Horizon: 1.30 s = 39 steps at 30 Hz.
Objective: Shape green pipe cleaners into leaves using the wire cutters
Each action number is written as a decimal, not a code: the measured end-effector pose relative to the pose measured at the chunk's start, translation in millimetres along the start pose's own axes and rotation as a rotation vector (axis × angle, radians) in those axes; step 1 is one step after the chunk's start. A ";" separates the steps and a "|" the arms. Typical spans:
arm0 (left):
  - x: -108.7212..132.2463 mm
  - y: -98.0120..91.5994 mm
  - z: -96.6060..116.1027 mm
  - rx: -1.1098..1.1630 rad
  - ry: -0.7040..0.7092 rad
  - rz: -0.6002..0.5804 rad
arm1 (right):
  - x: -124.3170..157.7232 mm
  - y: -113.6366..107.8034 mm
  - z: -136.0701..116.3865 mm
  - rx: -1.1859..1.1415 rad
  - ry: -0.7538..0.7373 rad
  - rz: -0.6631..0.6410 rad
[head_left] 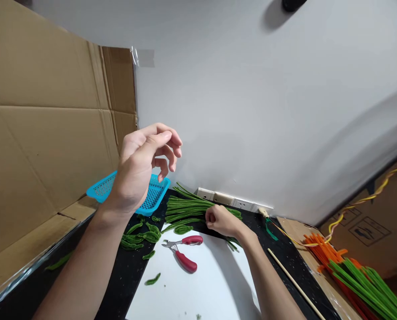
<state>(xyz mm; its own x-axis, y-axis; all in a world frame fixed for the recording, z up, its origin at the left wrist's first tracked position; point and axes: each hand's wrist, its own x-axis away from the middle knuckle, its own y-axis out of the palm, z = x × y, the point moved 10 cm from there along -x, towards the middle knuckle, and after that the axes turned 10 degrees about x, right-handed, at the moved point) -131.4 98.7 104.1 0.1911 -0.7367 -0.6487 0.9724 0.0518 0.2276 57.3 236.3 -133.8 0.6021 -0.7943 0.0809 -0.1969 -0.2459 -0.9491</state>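
My left hand (148, 153) is raised in front of the wall, its fingers loosely curled and apart, with nothing visible in it. Down at the table, my right hand (223, 221) is closed at the near edge of a bundle of dark green pipe cleaners (186, 208). Green stems run up to its fingers and several ends show below the wrist; how many it grips is hidden. Red-handled nippers (186, 262) lie with handles spread on a white board (218, 284). Bent green pipe-cleaner leaf shapes (151, 233) are heaped left of the board, and one (152, 279) rests on it.
A blue perforated basket (156, 195) stands behind my left wrist, beside tall cardboard (51, 133). Power sockets (243, 204) with a plugged cable line the wall. To the right lie a thin wooden stick (294, 282) and bundles of orange (321, 249) and bright green pipe cleaners (368, 284).
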 end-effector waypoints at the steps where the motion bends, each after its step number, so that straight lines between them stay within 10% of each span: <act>1: 0.4 1.6 -0.8 -0.004 -0.004 -0.008 | 2.3 -8.3 0.8 -0.002 0.001 0.027; 16: 21.3 48.8 -49.3 -0.800 -0.042 -0.390 | 106.0 -165.1 -32.9 -0.436 -0.116 0.672; 26: 31.4 69.1 -57.7 -0.370 -0.237 -0.508 | 126.0 -180.6 -37.9 -0.870 -0.125 0.825; 39: 49.5 96.0 -70.7 -0.123 -0.423 -0.613 | 120.3 -175.5 -67.4 -0.882 -0.228 0.770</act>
<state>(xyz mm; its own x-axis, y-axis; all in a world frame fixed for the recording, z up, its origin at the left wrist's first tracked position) -19.1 114.9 42.6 -0.4327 -0.8525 -0.2931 0.9006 -0.3941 -0.1834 112.2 146.5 63.0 0.1985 -0.8052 -0.5588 -0.9768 -0.1158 -0.1800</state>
